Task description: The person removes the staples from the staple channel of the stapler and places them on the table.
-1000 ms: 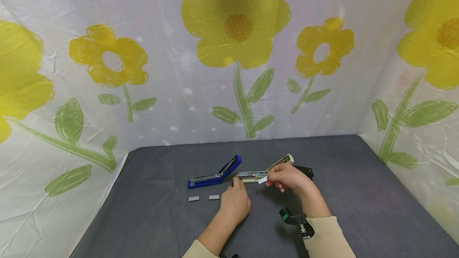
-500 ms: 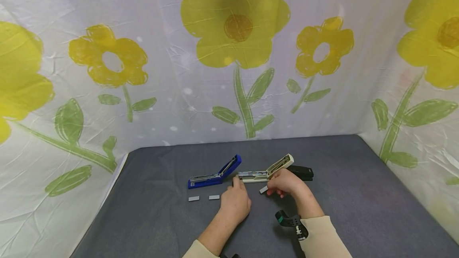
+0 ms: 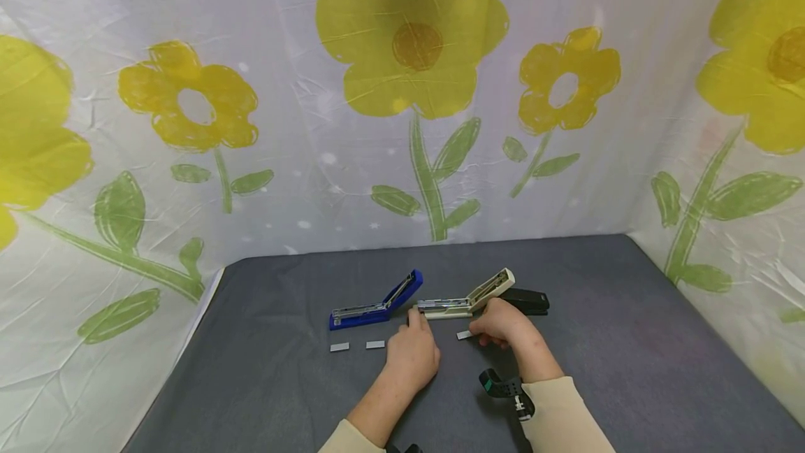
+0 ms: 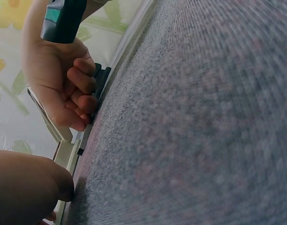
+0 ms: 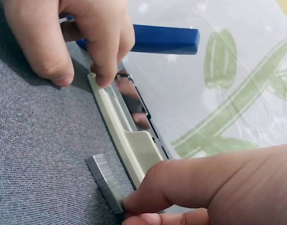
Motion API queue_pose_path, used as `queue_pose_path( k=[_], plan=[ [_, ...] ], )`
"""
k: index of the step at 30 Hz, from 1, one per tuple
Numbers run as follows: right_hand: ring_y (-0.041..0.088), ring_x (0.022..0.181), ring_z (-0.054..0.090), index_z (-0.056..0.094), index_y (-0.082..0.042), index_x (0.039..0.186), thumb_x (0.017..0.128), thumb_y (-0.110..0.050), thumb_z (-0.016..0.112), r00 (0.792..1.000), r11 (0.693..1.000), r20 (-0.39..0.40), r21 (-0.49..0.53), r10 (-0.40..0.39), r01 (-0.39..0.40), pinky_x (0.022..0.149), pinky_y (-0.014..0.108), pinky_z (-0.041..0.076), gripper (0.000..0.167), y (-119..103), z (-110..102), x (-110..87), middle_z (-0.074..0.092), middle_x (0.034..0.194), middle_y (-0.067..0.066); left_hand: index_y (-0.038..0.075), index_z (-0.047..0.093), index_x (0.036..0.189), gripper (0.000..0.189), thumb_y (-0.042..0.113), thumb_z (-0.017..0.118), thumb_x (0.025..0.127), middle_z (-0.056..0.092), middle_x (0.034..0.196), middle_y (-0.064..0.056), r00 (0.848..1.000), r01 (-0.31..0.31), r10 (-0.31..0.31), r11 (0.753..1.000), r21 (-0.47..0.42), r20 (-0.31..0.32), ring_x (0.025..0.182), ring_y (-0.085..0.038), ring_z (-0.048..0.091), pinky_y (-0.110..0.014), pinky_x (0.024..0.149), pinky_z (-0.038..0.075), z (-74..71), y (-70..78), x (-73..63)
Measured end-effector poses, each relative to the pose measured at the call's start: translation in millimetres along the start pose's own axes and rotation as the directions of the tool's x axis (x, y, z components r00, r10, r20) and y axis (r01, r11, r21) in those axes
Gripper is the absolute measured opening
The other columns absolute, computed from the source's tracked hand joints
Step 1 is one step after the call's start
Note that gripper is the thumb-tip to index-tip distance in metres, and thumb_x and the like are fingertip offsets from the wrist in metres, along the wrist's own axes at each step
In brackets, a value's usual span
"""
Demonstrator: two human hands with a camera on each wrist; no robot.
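A cream stapler (image 3: pixel 443 310) lies on the table with its top arm swung up and its metal magazine exposed. My left hand (image 3: pixel 411 355) holds its front end down; in the right wrist view one fingertip presses on the cream base (image 5: pixel 116 124). Just in front of that stapler, a strip of staples (image 3: pixel 464 335) rests on the cloth. My right hand (image 3: pixel 506 324) pinches one end of the strip between thumb and finger, clearest in the right wrist view, where the strip (image 5: pixel 103 180) lies alongside the base.
To the left stands a blue stapler (image 3: pixel 361 316), its top also raised. A black stapler (image 3: pixel 531 301) lies behind my right hand. Two more staple strips, one left (image 3: pixel 339 347) and one right (image 3: pixel 374 344), lie in front of the blue stapler. A flowered curtain (image 3: pixel 302 159) backs the table.
My right hand has come down toward me from beside the cream stapler's magazine, and the pinched staple strip now lies on the cloth. My left hand has stayed in place.
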State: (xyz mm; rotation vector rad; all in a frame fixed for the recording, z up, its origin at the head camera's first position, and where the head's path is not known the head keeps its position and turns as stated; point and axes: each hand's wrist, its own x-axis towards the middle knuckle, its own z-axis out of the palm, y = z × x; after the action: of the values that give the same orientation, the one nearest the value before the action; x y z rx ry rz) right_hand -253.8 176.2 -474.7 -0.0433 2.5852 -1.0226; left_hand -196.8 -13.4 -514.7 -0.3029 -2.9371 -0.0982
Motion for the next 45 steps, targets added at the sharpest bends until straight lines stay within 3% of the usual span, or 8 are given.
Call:
queue_pose_path(
  k=[8, 13, 19, 22, 25, 29, 36, 45],
  plan=[
    [0.013, 0.045, 0.041, 0.066, -0.009, 0.057, 0.084, -0.017, 0.069, 0.997, 0.987, -0.067, -0.160, -0.037, 0.026, 0.046, 0.028, 0.035, 0.028, -14, -8, -9.6, 0.060, 0.052, 0.002, -0.013, 0.056, 0.136, 0.059, 0.025, 0.068, 0.093, 0.050, 0.136, -0.025, 1.000, -0.002, 0.002, 1.000, 0.001, -0.012, 0.082, -0.029, 0.064, -0.040, 0.059, 0.056, -0.6, -0.1, -0.8],
    [0.012, 0.045, 0.029, 0.059, -0.012, 0.053, 0.088, -0.016, 0.062, 0.981, 0.985, -0.137, -0.125, -0.136, 0.119, 0.047, 0.029, 0.025, 0.036, -31, -17, -20.9, 0.055, 0.050, 0.000, -0.014, 0.058, 0.134, 0.059, 0.025, 0.071, 0.091, 0.051, 0.132, -0.025, 0.999, -0.017, 0.017, 1.000, 0.016, -0.049, 0.079, -0.028, 0.064, -0.039, 0.057, 0.055, -1.4, -0.5, -1.7],
    [0.015, 0.063, 0.054, 0.075, -0.006, 0.093, 0.098, -0.014, 0.062, 0.950, 0.971, -0.203, -0.045, -0.237, 0.233, 0.059, 0.035, 0.045, 0.015, -41, -15, -17.5, 0.068, 0.080, 0.003, -0.013, 0.058, 0.134, 0.059, 0.026, 0.070, 0.092, 0.051, 0.132, -0.024, 0.999, -0.013, 0.014, 1.000, 0.025, -0.033, 0.079, -0.028, 0.064, -0.039, 0.057, 0.055, -1.8, -1.6, -2.5],
    [0.017, 0.076, 0.062, 0.075, -0.006, 0.112, 0.100, -0.014, 0.063, 0.934, 0.960, -0.226, -0.023, -0.277, 0.279, 0.068, 0.039, 0.050, 0.019, -44, -5, -10.8, 0.071, 0.099, 0.005, -0.013, 0.057, 0.136, 0.060, 0.028, 0.070, 0.092, 0.050, 0.133, -0.024, 1.000, -0.009, 0.009, 1.000, 0.024, -0.007, 0.080, -0.029, 0.063, -0.039, 0.058, 0.055, -0.4, -2.2, -2.4],
    [0.019, 0.082, 0.065, 0.074, -0.004, 0.118, 0.100, -0.014, 0.063, 0.925, 0.952, -0.229, -0.017, -0.302, 0.306, 0.070, 0.040, 0.052, 0.023, -47, 9, -3.5, 0.072, 0.106, 0.009, -0.012, 0.056, 0.137, 0.062, 0.029, 0.070, 0.093, 0.050, 0.135, -0.024, 1.000, -0.010, 0.009, 0.999, 0.033, 0.010, 0.081, -0.029, 0.063, -0.039, 0.059, 0.055, -1.1, -2.2, -1.9],
    [0.019, 0.077, 0.066, 0.076, -0.001, 0.115, 0.100, -0.013, 0.063, 0.931, 0.955, -0.212, -0.036, -0.296, 0.295, 0.067, 0.038, 0.053, 0.023, -46, 26, 5.4, 0.073, 0.103, 0.010, -0.011, 0.055, 0.139, 0.064, 0.032, 0.070, 0.094, 0.048, 0.137, -0.024, 0.999, -0.011, 0.009, 0.999, 0.049, 0.034, 0.081, -0.028, 0.063, -0.038, 0.059, 0.055, -2.0, -0.8, -1.4],
    [0.014, 0.049, 0.048, 0.077, -0.004, 0.082, 0.098, -0.010, 0.061, 0.936, 0.956, -0.199, -0.089, -0.291, 0.279, 0.050, 0.032, 0.040, 0.023, -42, 41, 13.1, 0.062, 0.065, 0.005, -0.010, 0.056, 0.139, 0.063, 0.032, 0.069, 0.094, 0.048, 0.136, -0.023, 0.999, -0.019, 0.018, 0.999, 0.044, 0.034, 0.081, -0.028, 0.062, -0.038, 0.059, 0.055, -0.6, 0.6, -0.1],
    [0.014, 0.060, 0.059, 0.080, -0.005, 0.089, 0.095, -0.010, 0.068, 0.899, 0.953, -0.317, -0.096, -0.302, 0.287, 0.056, 0.033, 0.048, 0.014, -47, 54, 16.1, 0.072, 0.081, 0.005, -0.012, 0.052, 0.141, 0.063, 0.028, 0.066, 0.095, 0.047, 0.141, -0.025, 0.999, -0.002, 0.001, 1.000, 0.022, 0.050, 0.081, -0.029, 0.062, -0.039, 0.059, 0.055, -0.2, -1.1, -1.7]
  ],
)
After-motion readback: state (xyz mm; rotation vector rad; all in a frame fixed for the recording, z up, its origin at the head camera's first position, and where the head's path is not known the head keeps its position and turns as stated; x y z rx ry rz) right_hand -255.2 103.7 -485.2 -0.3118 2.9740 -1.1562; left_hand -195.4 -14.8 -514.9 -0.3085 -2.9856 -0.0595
